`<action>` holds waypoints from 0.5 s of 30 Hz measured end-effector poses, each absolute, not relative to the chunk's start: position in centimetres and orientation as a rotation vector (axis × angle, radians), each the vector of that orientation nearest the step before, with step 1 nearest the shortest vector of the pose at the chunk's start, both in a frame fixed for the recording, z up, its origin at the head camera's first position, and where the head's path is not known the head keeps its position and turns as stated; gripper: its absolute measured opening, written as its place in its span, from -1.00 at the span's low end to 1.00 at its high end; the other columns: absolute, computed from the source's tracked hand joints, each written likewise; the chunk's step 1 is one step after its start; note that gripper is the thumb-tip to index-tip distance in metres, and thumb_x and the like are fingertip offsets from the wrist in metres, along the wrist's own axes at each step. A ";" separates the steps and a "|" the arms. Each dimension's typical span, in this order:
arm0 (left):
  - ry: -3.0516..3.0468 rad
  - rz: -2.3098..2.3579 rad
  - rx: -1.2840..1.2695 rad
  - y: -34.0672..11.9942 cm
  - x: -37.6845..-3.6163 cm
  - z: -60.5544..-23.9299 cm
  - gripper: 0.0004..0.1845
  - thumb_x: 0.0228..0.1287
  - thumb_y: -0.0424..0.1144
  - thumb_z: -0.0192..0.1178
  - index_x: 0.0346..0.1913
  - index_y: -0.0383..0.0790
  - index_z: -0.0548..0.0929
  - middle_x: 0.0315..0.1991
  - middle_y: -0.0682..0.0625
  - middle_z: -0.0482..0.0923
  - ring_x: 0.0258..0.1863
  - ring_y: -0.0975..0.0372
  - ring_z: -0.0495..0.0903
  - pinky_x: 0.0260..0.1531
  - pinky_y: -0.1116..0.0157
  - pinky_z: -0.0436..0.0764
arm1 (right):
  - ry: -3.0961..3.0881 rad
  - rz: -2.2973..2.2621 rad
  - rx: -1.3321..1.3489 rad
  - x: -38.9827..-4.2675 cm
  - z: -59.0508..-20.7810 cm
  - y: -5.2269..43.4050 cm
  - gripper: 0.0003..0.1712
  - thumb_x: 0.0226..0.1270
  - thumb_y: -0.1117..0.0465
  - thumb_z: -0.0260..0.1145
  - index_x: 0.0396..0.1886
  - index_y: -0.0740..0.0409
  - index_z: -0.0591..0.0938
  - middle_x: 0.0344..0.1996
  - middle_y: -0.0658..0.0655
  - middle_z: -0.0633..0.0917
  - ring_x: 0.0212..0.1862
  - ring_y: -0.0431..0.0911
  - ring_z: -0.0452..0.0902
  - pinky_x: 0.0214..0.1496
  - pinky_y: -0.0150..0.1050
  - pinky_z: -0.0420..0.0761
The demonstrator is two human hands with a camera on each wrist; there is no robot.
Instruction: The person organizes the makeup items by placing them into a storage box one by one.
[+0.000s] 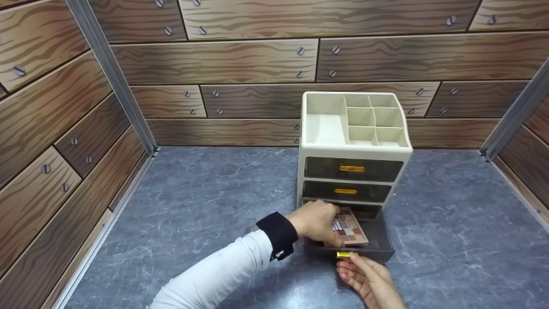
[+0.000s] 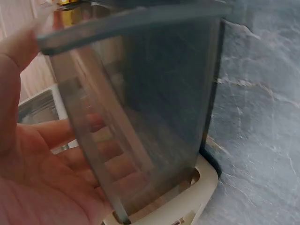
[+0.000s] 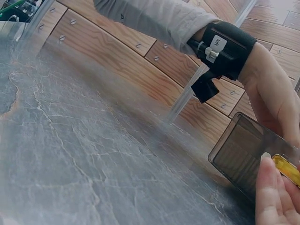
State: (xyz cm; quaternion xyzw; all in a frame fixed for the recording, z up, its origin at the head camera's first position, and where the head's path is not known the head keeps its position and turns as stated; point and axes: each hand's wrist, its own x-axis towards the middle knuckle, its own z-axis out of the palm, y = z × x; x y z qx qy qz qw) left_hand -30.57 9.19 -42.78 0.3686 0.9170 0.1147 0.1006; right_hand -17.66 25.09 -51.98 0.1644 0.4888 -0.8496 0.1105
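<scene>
1. The left arm (image 1: 223, 274) wears a white long sleeve (image 3: 154, 18).
2. A black wrist band (image 1: 279, 235) closes the sleeve end; in the right wrist view it carries a white clip and a black block.
3. The right hand (image 1: 371, 281) is bare.
</scene>
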 end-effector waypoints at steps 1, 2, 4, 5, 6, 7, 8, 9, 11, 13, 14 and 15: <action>2.729 0.304 1.103 9.3 -30.6 -43.0 -0.52 -0.01 0.11 0.62 -0.17 -0.09 0.67 -0.44 0.17 0.57 -0.46 0.28 0.56 -0.46 0.36 0.56 | 1.434 -2.499 0.477 -17.7 -52.0 25.1 -0.63 0.71 0.22 0.04 -0.22 0.16 0.74 -0.31 0.11 0.81 -0.23 -0.15 0.78 0.00 -0.31 0.78; 2.751 0.261 1.127 9.4 -30.6 -43.2 -0.52 -0.01 0.11 0.62 -0.16 -0.08 0.67 -0.42 0.15 0.59 -0.45 0.27 0.57 -0.45 0.34 0.58 | 1.433 -2.500 0.471 -17.6 -52.0 25.1 -0.64 0.71 0.22 0.04 -0.21 0.16 0.74 -0.31 0.10 0.81 -0.23 -0.15 0.78 0.00 -0.31 0.78; 2.793 0.164 1.183 9.5 -30.6 -43.7 -0.53 0.00 0.10 0.60 -0.13 -0.06 0.67 -0.35 0.12 0.63 -0.39 0.23 0.62 -0.41 0.29 0.63 | 1.427 -2.503 0.457 -17.6 -52.0 25.1 -0.64 0.71 0.22 0.05 -0.21 0.16 0.74 -0.31 0.10 0.81 -0.22 -0.16 0.79 0.00 -0.31 0.78; 2.813 0.112 1.211 9.5 -30.6 -43.9 -0.53 0.01 0.09 0.58 -0.10 -0.05 0.67 -0.30 0.10 0.64 -0.36 0.21 0.64 -0.38 0.27 0.65 | 1.423 -2.505 0.452 -17.6 -52.1 25.1 -0.65 0.71 0.22 0.05 -0.20 0.16 0.75 -0.31 0.10 0.81 -0.22 -0.16 0.79 0.00 -0.31 0.78; 2.827 0.069 1.236 9.6 -30.6 -44.1 -0.52 0.01 0.07 0.57 -0.06 -0.04 0.67 -0.24 0.08 0.66 -0.33 0.19 0.66 -0.35 0.24 0.67 | 1.421 -2.507 0.446 -17.6 -52.1 25.1 -0.65 0.70 0.22 0.05 -0.20 0.15 0.74 -0.31 0.10 0.81 -0.22 -0.16 0.79 0.00 -0.31 0.78; 2.836 0.033 1.256 9.6 -30.5 -44.2 -0.51 0.01 0.07 0.57 -0.02 -0.02 0.67 -0.19 0.07 0.67 -0.29 0.17 0.68 -0.32 0.22 0.69 | 1.421 -2.509 0.440 -17.6 -52.1 25.1 -0.66 0.70 0.23 0.05 -0.19 0.15 0.74 -0.31 0.10 0.81 -0.22 -0.16 0.79 0.00 -0.31 0.78; 2.840 0.005 1.272 9.6 -30.5 -44.3 -0.49 0.01 0.05 0.56 0.01 -0.01 0.66 -0.14 0.06 0.67 -0.25 0.16 0.69 -0.29 0.21 0.70 | 1.421 -2.511 0.437 -17.6 -52.1 25.1 -0.66 0.70 0.23 0.06 -0.19 0.15 0.74 -0.31 0.09 0.81 -0.22 -0.16 0.79 0.01 -0.31 0.78; 2.841 -0.016 1.282 9.7 -30.6 -44.3 -0.47 0.01 0.04 0.56 0.05 0.00 0.66 -0.10 0.05 0.67 -0.22 0.15 0.69 -0.27 0.20 0.71 | 1.421 -2.513 0.436 -17.6 -52.1 25.1 -0.66 0.70 0.23 0.06 -0.19 0.14 0.74 -0.31 0.09 0.81 -0.22 -0.16 0.79 0.01 -0.31 0.78; 2.829 -0.019 1.296 9.7 -30.6 -44.3 -0.44 0.01 0.05 0.57 0.09 0.01 0.65 -0.07 0.06 0.67 -0.18 0.17 0.70 -0.25 0.21 0.71 | 1.424 -2.514 0.437 -17.6 -52.1 25.1 -0.66 0.70 0.23 0.05 -0.19 0.14 0.74 -0.31 0.09 0.81 -0.23 -0.16 0.79 0.01 -0.31 0.78; 2.799 0.030 1.303 9.5 -30.7 -44.1 -0.40 0.04 0.11 0.57 0.14 0.01 0.65 -0.05 0.07 0.69 -0.16 0.19 0.69 -0.21 0.25 0.71 | 1.434 -2.512 0.439 -17.6 -52.1 25.1 -0.66 0.70 0.23 0.05 -0.20 0.14 0.73 -0.32 0.09 0.81 -0.23 -0.17 0.78 0.01 -0.31 0.78; 2.779 0.076 1.301 9.4 -30.8 -44.0 -0.38 0.07 0.12 0.56 0.17 -0.01 0.65 -0.05 0.07 0.69 -0.16 0.21 0.69 -0.19 0.27 0.71 | 1.439 -2.511 0.442 -17.6 -52.1 25.1 -0.67 0.70 0.23 0.05 -0.20 0.14 0.73 -0.32 0.09 0.81 -0.23 -0.17 0.78 0.01 -0.31 0.78; 2.755 0.134 1.301 9.3 -30.8 -43.9 -0.37 0.11 0.13 0.54 0.20 -0.03 0.64 -0.04 0.07 0.71 -0.15 0.22 0.69 -0.16 0.29 0.71 | 1.446 -2.509 0.445 -17.7 -52.1 25.1 -0.67 0.70 0.23 0.06 -0.20 0.14 0.73 -0.32 0.09 0.81 -0.23 -0.17 0.78 0.00 -0.32 0.78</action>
